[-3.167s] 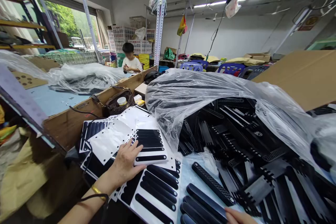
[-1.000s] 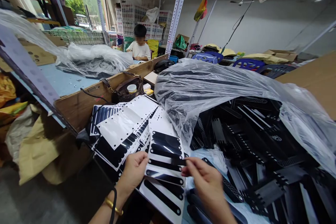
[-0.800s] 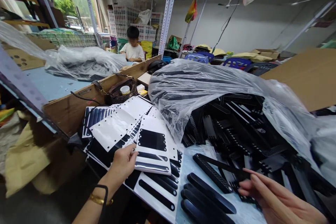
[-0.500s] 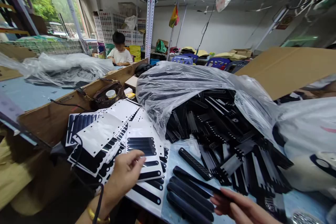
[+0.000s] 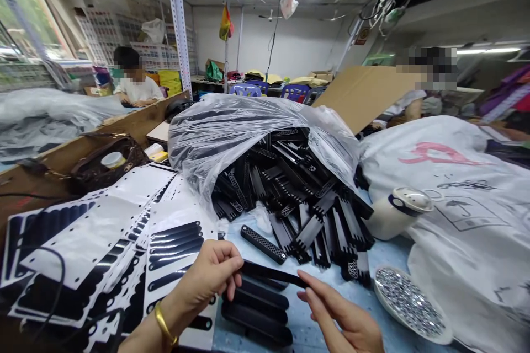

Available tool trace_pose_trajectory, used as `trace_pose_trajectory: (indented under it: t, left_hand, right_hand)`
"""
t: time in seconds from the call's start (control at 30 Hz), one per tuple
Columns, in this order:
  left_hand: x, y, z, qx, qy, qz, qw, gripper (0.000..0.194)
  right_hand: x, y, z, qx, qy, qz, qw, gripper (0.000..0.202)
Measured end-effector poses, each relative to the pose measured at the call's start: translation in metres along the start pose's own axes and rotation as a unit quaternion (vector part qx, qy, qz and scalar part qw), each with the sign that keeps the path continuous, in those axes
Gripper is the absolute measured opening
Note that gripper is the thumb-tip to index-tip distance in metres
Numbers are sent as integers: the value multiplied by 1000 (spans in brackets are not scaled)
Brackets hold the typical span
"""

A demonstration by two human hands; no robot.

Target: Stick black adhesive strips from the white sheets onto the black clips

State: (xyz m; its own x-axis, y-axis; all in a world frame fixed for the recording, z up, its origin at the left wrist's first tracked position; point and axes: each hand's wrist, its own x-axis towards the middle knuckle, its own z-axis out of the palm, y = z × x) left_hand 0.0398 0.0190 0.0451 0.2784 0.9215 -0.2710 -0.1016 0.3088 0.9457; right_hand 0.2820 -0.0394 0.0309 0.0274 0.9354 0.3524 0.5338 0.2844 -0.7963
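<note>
A long flat black strip (image 5: 273,274) stretches between my hands at the front of the table. Its left end is pinched in my left hand (image 5: 211,273), which has a gold bangle (image 5: 164,322) at the wrist. The fingers of my right hand (image 5: 339,311) close on its other end. Under the strip lie several similar black pieces (image 5: 256,317), side by side. Just beyond is a black bar with a mesh pattern (image 5: 263,244). Left of my left hand, white sheets (image 5: 171,259) bear rows of black rounded-end stickers.
A clear plastic bag (image 5: 240,113) spills a heap of black parts (image 5: 285,187). At right are a dish of small shiny pieces (image 5: 409,300), a pale flask (image 5: 395,212) and a white sack (image 5: 459,176). Two people sit farther back. A wooden board (image 5: 41,176) edges the left side.
The view has swung right. My left hand has moved from the sticker sheets to the strip's left end. The strip, held by my right hand before, is now raised between both hands.
</note>
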Motion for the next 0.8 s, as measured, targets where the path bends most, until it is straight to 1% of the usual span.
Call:
trace_pose_trajectory:
  t: [0.03,0.1,0.17,0.23,0.27,0.33,0.4,0.5,0.63,0.73,0.8]
  left_hand:
    - [4,1,1,1,0,1,1000,39]
    - [12,3,2,4,-1,4,1000,39]
    - [19,5,-1,5,4,6,1000,40]
    - [25,8,-5,7,9,8,1000,40]
    - [28,9,-6,7,7,8,1000,40]
    - [35,12,-7,3,-12,4,1000,42]
    - [40,13,-7,-9,-41,-1,999,43]
    - [46,13,-7,-34,-74,-8,997,45]
    - [52,10,-10,-61,-90,-20,994,46]
    - [55,7,-13,-72,-88,-26,993,44]
    - [57,6,-14,-74,-86,-30,993,44]
  right_hand:
    - [5,1,-1,-27,14,-26,999,28]
    - [17,0,-4,-72,69,-83,992,25]
    - [28,-5,-8,-122,125,-140,975,22]
    - [38,-9,-10,-157,147,-197,956,19]
    - [42,-11,-10,-162,138,-227,950,20]
    - [48,-14,-6,-154,97,-278,943,22]
    - [51,-13,2,-140,57,-309,939,25]
    - [53,-7,13,-123,14,-319,940,26]
    - [54,5,19,-113,-27,-318,941,28]
    - [54,12,23,-119,-42,-313,941,26]
    - [55,14,26,-126,-38,-319,939,26]
